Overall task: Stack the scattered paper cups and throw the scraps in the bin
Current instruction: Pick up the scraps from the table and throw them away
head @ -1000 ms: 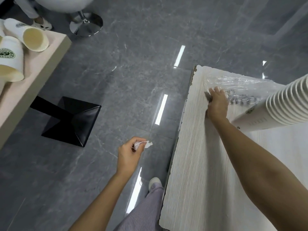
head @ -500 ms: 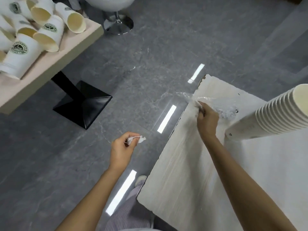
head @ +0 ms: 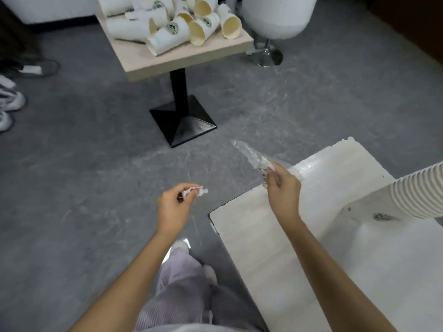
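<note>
Pinching scraps, seemingly: left hand, right hand.

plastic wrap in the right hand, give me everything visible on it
The plastic wrap is a clear, crinkled film, gathered into a long narrow strip with glossy highlights. The right hand pinches its lower end between thumb and fingers; a bunched bit shows just below the grip. From there it sticks up and to the left, tapering to a free tip above the grey floor, just off the corner of the white table. Faint dark print shows near the fingers, unreadable. Nothing but the hand visibly touches it.
</note>
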The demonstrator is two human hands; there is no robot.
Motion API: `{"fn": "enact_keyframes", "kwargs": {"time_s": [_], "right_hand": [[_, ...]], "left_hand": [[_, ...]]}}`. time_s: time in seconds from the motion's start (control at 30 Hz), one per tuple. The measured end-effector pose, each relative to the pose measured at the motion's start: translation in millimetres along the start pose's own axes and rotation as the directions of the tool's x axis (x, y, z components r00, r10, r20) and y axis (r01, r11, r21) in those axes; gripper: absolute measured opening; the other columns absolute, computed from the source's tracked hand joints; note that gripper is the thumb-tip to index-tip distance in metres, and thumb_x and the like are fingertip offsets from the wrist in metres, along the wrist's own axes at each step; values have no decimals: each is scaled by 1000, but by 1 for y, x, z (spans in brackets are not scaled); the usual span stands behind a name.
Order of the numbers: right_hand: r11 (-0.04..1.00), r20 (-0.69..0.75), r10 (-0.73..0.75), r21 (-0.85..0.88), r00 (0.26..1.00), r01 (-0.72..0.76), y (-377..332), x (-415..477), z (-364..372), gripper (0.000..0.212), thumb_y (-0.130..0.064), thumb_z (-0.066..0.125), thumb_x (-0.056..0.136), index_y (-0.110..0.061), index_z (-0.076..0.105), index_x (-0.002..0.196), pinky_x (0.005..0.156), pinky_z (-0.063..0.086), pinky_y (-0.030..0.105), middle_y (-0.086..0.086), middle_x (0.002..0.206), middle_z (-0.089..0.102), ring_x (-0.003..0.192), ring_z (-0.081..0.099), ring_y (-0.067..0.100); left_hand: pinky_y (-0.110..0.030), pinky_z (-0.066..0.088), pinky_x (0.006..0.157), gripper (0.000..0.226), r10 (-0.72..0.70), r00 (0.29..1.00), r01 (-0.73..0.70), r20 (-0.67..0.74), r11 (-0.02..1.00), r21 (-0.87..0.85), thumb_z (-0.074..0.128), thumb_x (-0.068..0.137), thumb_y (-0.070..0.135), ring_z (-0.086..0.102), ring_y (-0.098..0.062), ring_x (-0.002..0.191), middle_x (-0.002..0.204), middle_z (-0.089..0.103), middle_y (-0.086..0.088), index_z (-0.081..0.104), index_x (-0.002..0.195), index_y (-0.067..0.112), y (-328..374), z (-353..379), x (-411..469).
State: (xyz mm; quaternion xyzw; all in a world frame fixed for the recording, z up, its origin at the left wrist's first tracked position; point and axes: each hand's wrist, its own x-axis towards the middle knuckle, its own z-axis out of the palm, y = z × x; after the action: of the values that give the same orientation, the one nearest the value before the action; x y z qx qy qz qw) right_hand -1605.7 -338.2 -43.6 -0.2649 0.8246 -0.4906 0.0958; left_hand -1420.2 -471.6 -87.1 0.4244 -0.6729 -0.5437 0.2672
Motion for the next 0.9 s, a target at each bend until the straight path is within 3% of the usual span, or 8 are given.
{"fn": "enact_keyframes", "kwargs": {"time_s": [0.17,0.27,0.33,0.4,0.5,0.7,0.83,0.9], "right_hand": [[991,207,-130,48,970,123,-53,-39,49,26,-2,47,95,-10,68,109,57,40,7,-9,73,62,62,54,-4],[981,334,-192,70,923,178,-83,-70,86,27,-4,49,95,-14,68,109,61,44,19,6,72,67,64,56,10],[970,406,-243,84,881,228,-103,-94,112,27,-4,49,94,-14,69,110,60,43,17,9,71,68,61,56,12],[956,461,-291,108,838,273,-123,-121,140,28,-1,50,93,-13,69,109,59,42,14,11,75,70,66,58,15],[939,524,-340,138,781,316,-153,-173,186,28,1,52,91,-12,70,108,58,38,7,4,74,68,63,55,3],[930,636,-362,190,682,316,-208,-308,272,27,5,52,89,-9,72,101,53,35,5,-14,59,53,52,50,-9],[920,715,-377,214,589,329,-236,-392,323,27,5,52,88,-9,72,100,50,34,8,-12,56,51,49,47,-5],[913,757,-390,243,524,329,-251,-426,344,27,5,51,89,-10,72,99,50,33,7,-8,58,54,48,46,-2]], "left_hand": [[-21,49,71,26,-10,976,9,-217,1000,-7,67,86,-3,63,-7,74,74,70,27,72,83,22,-17,-76,-39],[-28,50,70,22,-55,935,45,-349,998,-37,68,86,0,64,-13,74,75,72,18,73,84,22,-32,-125,-66],[-35,50,71,22,-73,901,54,-428,997,-55,69,86,1,62,-18,75,77,73,11,74,83,22,-43,-160,-89],[-39,51,72,28,-92,861,66,-501,995,-70,69,85,1,61,-20,75,73,71,20,72,80,28,-55,-197,-116],[-40,52,72,31,-121,802,94,-585,993,-76,69,85,2,64,-29,72,74,70,25,70,77,32,-76,-257,-163],[-13,46,64,33,-160,693,170,-703,984,-57,69,86,2,65,-8,68,73,70,25,71,77,34,-122,-384,-273],[-19,47,67,21,-200,601,215,-774,973,-85,69,86,3,65,-18,70,80,74,10,74,82,23,-154,-457,-341],[-14,45,65,21,-219,547,226,-808,968,-109,68,86,1,62,-11,67,79,72,13,74,82,21,-165,-485,-367]]}}
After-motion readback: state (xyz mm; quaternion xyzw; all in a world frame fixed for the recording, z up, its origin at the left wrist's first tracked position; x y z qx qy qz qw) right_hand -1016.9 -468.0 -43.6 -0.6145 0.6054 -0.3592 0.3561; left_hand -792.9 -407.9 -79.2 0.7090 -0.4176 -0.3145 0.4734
